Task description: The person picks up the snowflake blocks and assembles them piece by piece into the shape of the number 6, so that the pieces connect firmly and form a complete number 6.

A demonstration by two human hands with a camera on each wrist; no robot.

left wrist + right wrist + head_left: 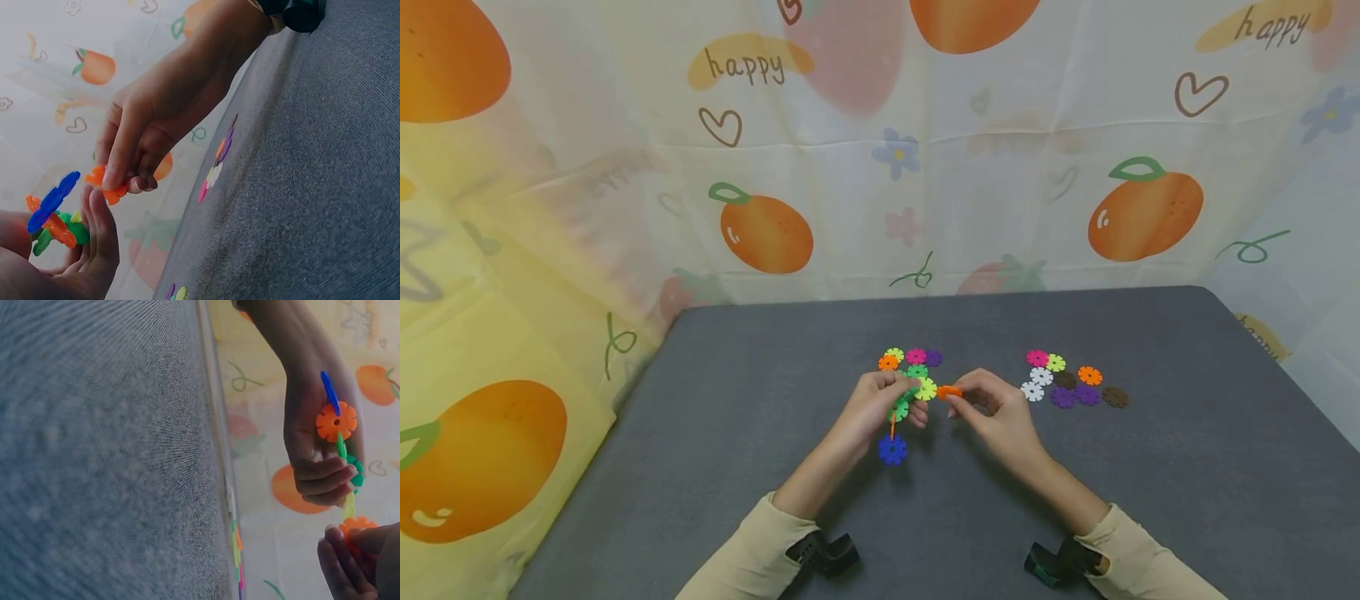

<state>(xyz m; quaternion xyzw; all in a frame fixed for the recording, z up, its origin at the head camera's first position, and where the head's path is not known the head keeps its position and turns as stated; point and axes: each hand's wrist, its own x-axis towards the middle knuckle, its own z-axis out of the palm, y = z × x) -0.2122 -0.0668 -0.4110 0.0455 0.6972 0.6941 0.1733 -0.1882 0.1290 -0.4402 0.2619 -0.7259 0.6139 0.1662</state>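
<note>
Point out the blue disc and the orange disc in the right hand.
Blue disc (892,450), head view: middle of its face.
Pinched orange disc (949,391), head view: its exposed middle.

Smooth plastic discs (892,451) — matt, woven-looking tabletop (730,417) — creased cloth backdrop (850,183)

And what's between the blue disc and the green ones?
An orange disc links the blue disc and the nearest green disc. The head view shows it edge-on; the right wrist view shows its face.
</note>
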